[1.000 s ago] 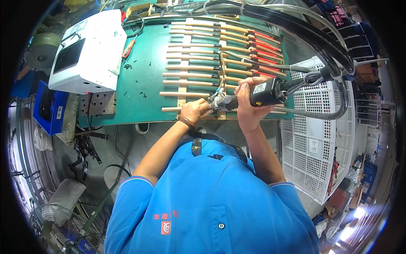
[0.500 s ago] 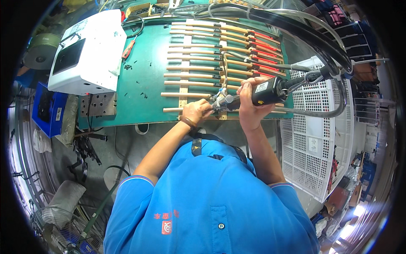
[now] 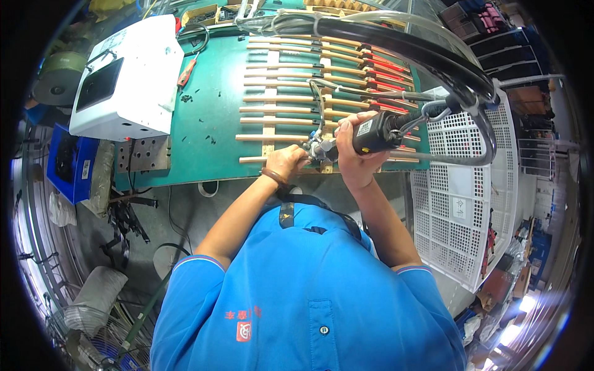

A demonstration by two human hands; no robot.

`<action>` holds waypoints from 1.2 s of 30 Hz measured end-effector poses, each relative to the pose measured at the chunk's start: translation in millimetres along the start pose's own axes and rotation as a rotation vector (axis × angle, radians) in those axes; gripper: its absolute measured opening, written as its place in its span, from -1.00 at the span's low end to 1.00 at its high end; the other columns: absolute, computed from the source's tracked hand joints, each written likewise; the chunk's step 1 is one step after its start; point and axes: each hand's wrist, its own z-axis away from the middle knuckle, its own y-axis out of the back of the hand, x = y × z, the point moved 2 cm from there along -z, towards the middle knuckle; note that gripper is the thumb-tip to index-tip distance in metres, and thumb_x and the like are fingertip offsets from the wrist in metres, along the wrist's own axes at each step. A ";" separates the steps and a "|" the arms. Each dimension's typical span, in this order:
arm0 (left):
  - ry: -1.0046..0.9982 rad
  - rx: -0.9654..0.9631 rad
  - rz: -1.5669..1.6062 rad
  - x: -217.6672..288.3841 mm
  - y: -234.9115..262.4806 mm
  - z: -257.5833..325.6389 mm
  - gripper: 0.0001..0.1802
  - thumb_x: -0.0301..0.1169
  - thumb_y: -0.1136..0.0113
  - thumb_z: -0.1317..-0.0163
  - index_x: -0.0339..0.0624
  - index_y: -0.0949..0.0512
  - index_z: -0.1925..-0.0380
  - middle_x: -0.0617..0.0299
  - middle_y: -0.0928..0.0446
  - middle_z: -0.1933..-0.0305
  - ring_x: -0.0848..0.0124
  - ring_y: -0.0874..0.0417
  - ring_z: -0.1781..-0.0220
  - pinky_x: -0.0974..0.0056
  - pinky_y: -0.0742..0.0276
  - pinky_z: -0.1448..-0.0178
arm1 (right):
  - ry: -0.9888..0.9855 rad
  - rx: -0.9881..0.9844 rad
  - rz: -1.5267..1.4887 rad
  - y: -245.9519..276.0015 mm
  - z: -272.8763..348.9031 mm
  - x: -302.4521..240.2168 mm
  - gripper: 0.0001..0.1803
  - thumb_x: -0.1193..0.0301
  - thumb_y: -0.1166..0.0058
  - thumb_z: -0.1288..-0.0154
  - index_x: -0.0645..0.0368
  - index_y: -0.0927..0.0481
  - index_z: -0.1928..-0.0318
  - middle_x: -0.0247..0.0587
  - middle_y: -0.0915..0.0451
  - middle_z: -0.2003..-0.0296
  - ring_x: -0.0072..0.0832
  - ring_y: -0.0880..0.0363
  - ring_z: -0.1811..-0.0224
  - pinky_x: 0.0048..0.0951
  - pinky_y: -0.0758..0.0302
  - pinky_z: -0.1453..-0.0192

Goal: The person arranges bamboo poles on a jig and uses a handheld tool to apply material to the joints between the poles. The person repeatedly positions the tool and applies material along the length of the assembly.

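Note:
My right hand (image 3: 357, 154) is wrapped around the body of a black handheld power tool (image 3: 377, 133). The tool's small metal head (image 3: 320, 148) points left and sits over the nearest tan tube (image 3: 252, 159) in a row of several. Just left of that head, my left hand (image 3: 286, 162) is closed at the same tube, its fingertips partly hidden by the metal. Farther back, more tan tubes (image 3: 272, 99) lie side by side across pale wooden strips (image 3: 270, 132), with black sections and red ends (image 3: 387, 65) to the right.
A white machine (image 3: 130, 80) and a red-handled screwdriver (image 3: 187, 73) are left on the green table (image 3: 204, 164); small black scraps (image 3: 187, 98) lie nearby. Thick black hoses (image 3: 421, 46) arch over the right side. White perforated crates (image 3: 451, 204) stand right, a blue bin (image 3: 69, 162) left.
The power tool and my right hand have shifted slightly left, and the hoses have swung left with them. My left hand has stayed at the nearest tube.

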 end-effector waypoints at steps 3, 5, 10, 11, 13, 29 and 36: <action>-0.014 -0.002 -0.015 -4.0 -4.6 0.6 -0.79 -0.24 -0.32 0.00 -0.04 -0.55 0.41 0.22 -0.51 0.39 0.15 -0.60 0.38 0.13 -0.53 0.36 | -0.225 0.059 -0.377 -11.2 -3.2 -13.2 -0.77 0.72 -0.04 -0.11 0.30 -0.43 0.19 -0.26 -0.50 0.34 -0.60 -0.51 0.33 -0.58 -0.50 0.23; -0.018 -0.026 -0.008 -5.8 -3.8 0.2 -0.80 -0.26 -0.31 0.00 -0.04 -0.55 0.40 0.23 -0.52 0.37 0.16 -0.60 0.37 0.16 -0.54 0.35 | 0.092 -0.031 0.128 -14.9 -16.3 -27.9 -0.80 0.71 -0.01 -0.13 0.29 -0.44 0.21 -0.25 -0.51 0.37 -0.60 -0.51 0.37 -0.58 -0.51 0.25; -0.130 0.120 0.090 -1.5 11.4 0.4 -0.76 -0.33 -0.36 0.07 -0.03 -0.56 0.36 0.28 -0.55 0.33 0.19 -0.62 0.30 0.18 -0.55 0.30 | 0.160 0.129 0.059 -12.3 -79.5 -86.4 -0.85 0.69 0.01 -0.15 0.32 -0.43 0.23 -0.18 -0.55 0.42 -0.55 -0.57 0.45 -0.56 -0.59 0.38; -0.173 0.167 0.117 2.9 16.2 -2.3 -0.74 -0.35 -0.37 0.09 -0.03 -0.57 0.35 0.29 -0.56 0.33 0.19 -0.62 0.29 0.18 -0.55 0.28 | 0.165 0.114 0.090 -9.5 -87.5 -87.6 -0.85 0.68 -0.01 -0.15 0.33 -0.43 0.23 -0.18 -0.56 0.42 -0.55 -0.58 0.44 -0.55 -0.60 0.38; -0.159 0.215 0.030 6.5 27.8 -8.0 -0.75 -0.38 -0.36 0.14 -0.03 -0.58 0.38 0.30 -0.53 0.25 0.26 -0.56 0.23 0.18 -0.50 0.21 | 0.185 0.139 0.072 -6.2 -92.7 -77.3 -0.83 0.66 -0.04 -0.13 0.33 -0.43 0.22 -0.19 -0.57 0.41 -0.55 -0.59 0.43 -0.56 -0.61 0.37; 0.061 -0.071 0.037 -19.2 2.6 -51.5 -0.83 -0.29 -0.31 0.00 0.04 -0.56 0.38 0.30 -0.52 0.31 0.17 -0.61 0.31 0.12 -0.53 0.25 | 0.180 0.200 0.014 -10.7 -65.3 -16.6 -0.71 0.71 0.08 -0.12 0.34 -0.34 0.09 -0.15 -0.53 0.39 -0.51 -0.54 0.48 -0.53 -0.54 0.42; 0.157 -0.151 -0.006 -10.0 12.7 -56.2 -0.80 -0.26 -0.33 0.00 0.02 -0.53 0.38 0.29 -0.48 0.28 0.15 -0.60 0.30 0.10 -0.52 0.25 | 0.115 0.147 -0.012 -10.4 -59.3 -9.3 -0.64 0.75 0.03 -0.12 0.27 -0.32 0.06 -0.23 -0.50 0.35 -0.60 -0.49 0.40 -0.57 -0.52 0.30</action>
